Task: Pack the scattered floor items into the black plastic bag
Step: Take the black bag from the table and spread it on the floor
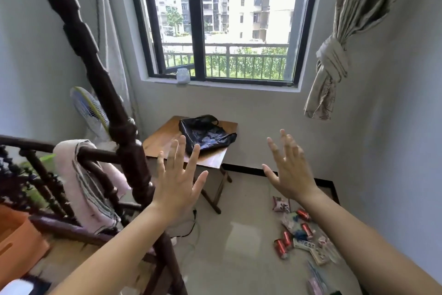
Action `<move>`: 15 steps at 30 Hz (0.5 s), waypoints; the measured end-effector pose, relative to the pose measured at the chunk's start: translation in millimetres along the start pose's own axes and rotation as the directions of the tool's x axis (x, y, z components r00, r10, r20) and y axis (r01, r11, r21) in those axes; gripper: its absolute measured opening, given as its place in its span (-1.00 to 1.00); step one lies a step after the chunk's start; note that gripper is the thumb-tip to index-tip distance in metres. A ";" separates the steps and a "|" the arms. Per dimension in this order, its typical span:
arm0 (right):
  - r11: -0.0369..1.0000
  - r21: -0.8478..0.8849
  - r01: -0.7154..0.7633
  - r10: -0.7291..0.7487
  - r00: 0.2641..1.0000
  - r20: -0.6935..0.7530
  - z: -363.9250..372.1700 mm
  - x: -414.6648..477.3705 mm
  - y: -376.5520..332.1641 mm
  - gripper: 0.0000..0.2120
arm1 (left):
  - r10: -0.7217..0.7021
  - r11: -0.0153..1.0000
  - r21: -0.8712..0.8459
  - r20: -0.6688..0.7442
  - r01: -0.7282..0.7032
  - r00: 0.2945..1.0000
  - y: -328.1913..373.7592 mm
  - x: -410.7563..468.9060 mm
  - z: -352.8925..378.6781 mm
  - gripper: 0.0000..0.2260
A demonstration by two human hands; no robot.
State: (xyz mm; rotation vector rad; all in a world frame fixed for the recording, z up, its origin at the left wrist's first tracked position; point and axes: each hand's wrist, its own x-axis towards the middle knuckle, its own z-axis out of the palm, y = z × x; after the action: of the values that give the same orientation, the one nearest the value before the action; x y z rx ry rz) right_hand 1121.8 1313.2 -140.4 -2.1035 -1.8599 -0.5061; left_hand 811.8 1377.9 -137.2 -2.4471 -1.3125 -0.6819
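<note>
The black plastic bag (205, 132) is lying crumpled on the wooden surface (165, 136), handles pointing toward the window. Both hands, left (178, 176) and right (290, 170), are hovering released, fingers spread. Scattered items (299, 232) are lying on the floor, right of the bedpost (112, 112).

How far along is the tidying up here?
Nothing looks packed yet. The black plastic bag lies on the small wooden table, untouched. Both the left hand and the right hand are raised, open and empty. All of it is left: the red cans and packets are scattered on the floor.
</note>
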 end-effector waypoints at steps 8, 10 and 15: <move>0.998 -0.005 -0.057 0.058 0.997 0.059 83.0 143.8 9.3 -0.28 | -0.070 0.987 -0.127 0.182 0.094 0.981 -33.2 147.1 116.4 -0.38; 0.996 -0.005 -0.086 0.086 0.994 0.072 107.4 165.5 23.9 -0.27 | -0.085 0.987 -0.112 0.250 0.116 0.964 -33.6 176.0 149.9 -0.37; 0.982 0.049 -0.182 0.175 0.977 0.118 175.1 218.6 67.1 -0.28 | -0.058 0.992 -0.088 0.353 0.095 0.934 -40.2 235.0 235.9 -0.40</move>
State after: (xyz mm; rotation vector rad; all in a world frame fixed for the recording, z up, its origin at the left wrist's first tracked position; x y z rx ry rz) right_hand 1223.9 1575.9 -199.8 -2.2744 -1.6978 -0.2917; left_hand 954.1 1672.1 -212.5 -2.7054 -1.5415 -0.3453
